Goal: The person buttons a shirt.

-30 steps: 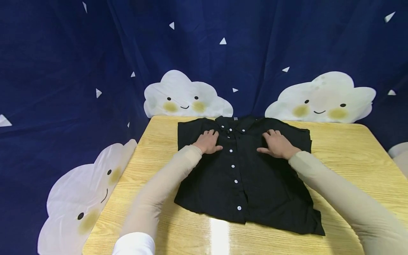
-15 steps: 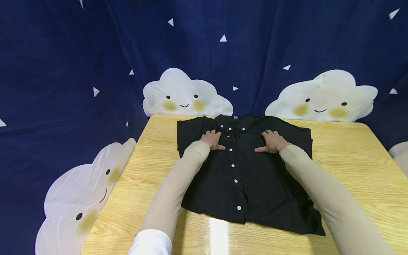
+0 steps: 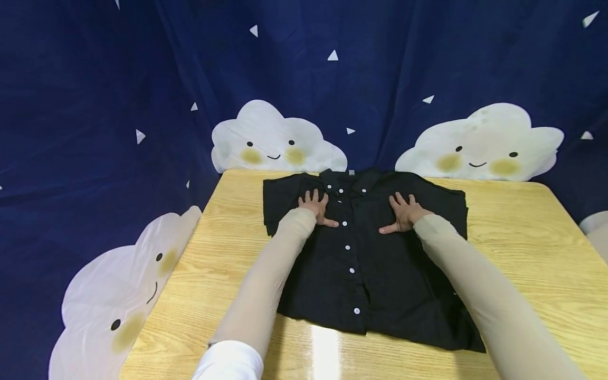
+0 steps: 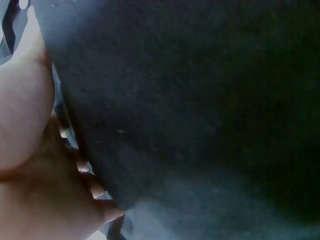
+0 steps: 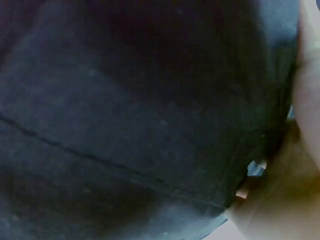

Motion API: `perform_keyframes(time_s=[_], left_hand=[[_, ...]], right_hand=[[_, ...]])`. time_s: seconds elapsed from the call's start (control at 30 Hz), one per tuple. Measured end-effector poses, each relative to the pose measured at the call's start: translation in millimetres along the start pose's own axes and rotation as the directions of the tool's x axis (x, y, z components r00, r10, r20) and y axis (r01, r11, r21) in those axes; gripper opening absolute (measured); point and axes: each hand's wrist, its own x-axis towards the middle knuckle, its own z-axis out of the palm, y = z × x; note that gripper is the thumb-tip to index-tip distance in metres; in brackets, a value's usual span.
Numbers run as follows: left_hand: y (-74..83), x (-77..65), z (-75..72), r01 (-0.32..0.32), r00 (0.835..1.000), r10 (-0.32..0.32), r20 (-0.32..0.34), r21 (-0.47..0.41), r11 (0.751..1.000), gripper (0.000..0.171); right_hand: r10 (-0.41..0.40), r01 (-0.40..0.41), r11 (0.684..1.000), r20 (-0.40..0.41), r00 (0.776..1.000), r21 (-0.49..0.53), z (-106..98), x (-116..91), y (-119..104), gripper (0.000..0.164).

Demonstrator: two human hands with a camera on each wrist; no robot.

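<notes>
Spread wide!

Up front, the black shirt ran hem-first across the table; then the left hand and right hand had just splayed their fingers wider, seemingly pressing it flat; the collar met the far edge.

The head camera looks forward and down over the wooden table to its far edge and the cloud-print curtain. Both wrist cameras closely face the black short-sleeved shirt, which all three views share.
</notes>
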Motion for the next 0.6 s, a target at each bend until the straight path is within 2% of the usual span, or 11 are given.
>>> perform_keyframes(time_s=[0.13,0.23,0.37,0.43,0.53,0.6], left_hand=[[0.1,3.4,0.7,0.003,1.0,-0.003,-0.001,0.008,1.0,0.1],[0.6,13.8,0.3,0.012,1.0,-0.012,-0.013,-0.008,1.0,0.09],[1.5,31.9,0.9,0.032,0.993,-0.037,-0.11,-0.049,0.998,0.064],[2.0,39.5,2.8,0.043,0.988,-0.05,-0.149,-0.051,0.998,0.056],[2.8,46.2,6.1,0.055,0.987,-0.06,-0.147,-0.038,0.998,0.054],[3.2,48.4,6.7,0.056,0.99,-0.062,-0.128,-0.05,0.997,0.058]], right_hand=[[0.019,-0.019,1.0,0.002,1.0,0.015,-3,3,-4,0.115],[0.032,-0.03,0.999,-0.07,0.997,0.03,-4,9,-8,0.099],[0.022,-0.017,1.0,-0.218,0.976,0.024,-5,19,-12,0.078],[0.004,0.0,1.0,-0.251,0.968,0.015,-4,25,-12,0.075],[-0.008,0.015,0.999,-0.234,0.972,0.028,-3,30,-13,0.079],[-0.002,0.01,0.999,-0.2,0.98,0.038,-4,33,-13,0.085]])
